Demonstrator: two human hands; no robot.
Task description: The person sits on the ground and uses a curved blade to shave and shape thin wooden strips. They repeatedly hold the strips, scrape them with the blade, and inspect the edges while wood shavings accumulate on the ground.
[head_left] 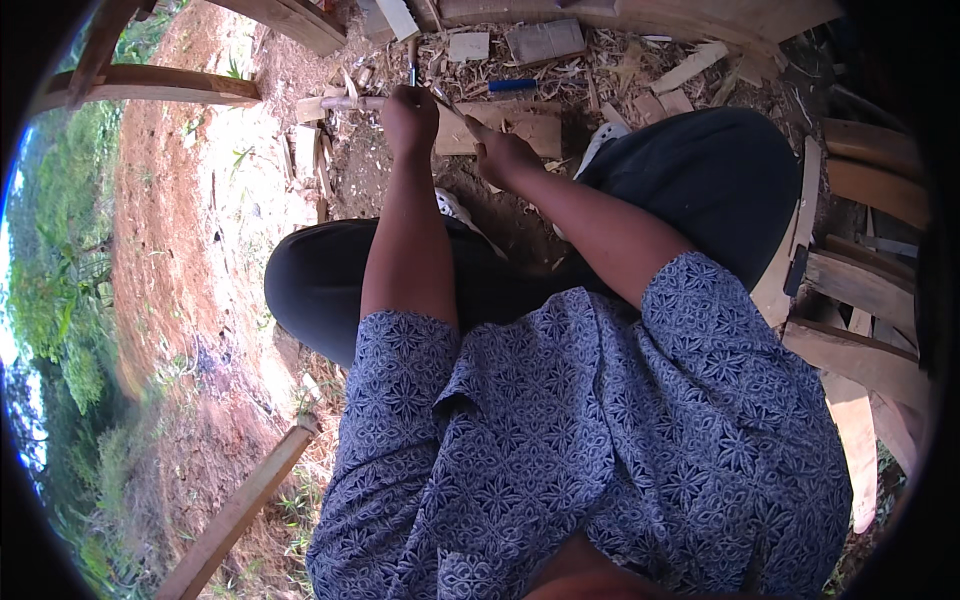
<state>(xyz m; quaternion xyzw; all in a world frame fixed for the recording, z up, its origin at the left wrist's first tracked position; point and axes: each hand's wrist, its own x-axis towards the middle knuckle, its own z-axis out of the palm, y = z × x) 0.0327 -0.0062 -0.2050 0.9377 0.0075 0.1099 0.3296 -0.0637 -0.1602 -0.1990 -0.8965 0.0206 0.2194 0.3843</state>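
Observation:
My left hand (410,120) is closed round a pale, round wooden stick (350,103) that sticks out to the left of the fist. My right hand (508,162) is closed on a slim tool (474,127) with a brownish handle; its thin end slants up and left toward my left fist. Whether that end touches what the left hand holds, I cannot tell. Just beyond the left fist shows a thin tool (413,58) with a brown upper part and a shiny lower part. Under and beside the hands lies a flat wooden board (535,125).
A short blue bar (512,85) lies beyond the board among wood shavings and offcuts (545,42). My bent knees flank the work, with white shoes (603,140) between them. Stacked curved timbers (870,285) stand at right. Wooden posts (240,510) and a sunlit dirt slope are at left.

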